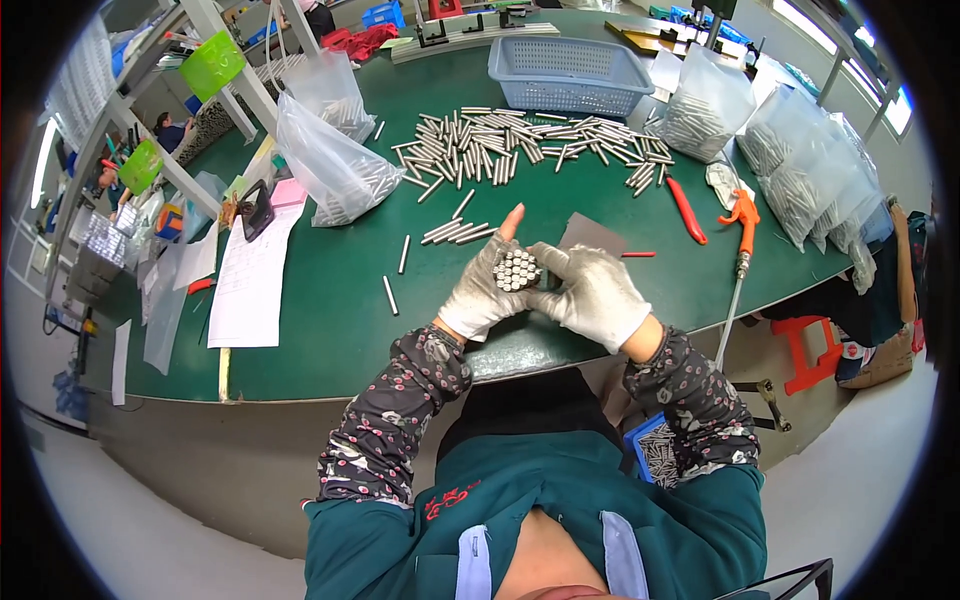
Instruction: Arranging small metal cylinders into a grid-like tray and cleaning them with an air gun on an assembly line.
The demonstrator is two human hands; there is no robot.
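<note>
White-gloved left hand (476,295) curls round the left side of a bunch of thin, round, silver metal rods (516,270), over the near part of the flat green table (335,365). White-gloved right hand (598,293) holds its right side. Rods look hard, prob. heavy & slippery tog.; best grip: round sides w/ both hands.

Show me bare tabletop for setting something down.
Free: green tabletop between the paper sheet and two loose rods, and between the red stick and orange air gun. Crowded: the rod pile before the blue basket.
</note>
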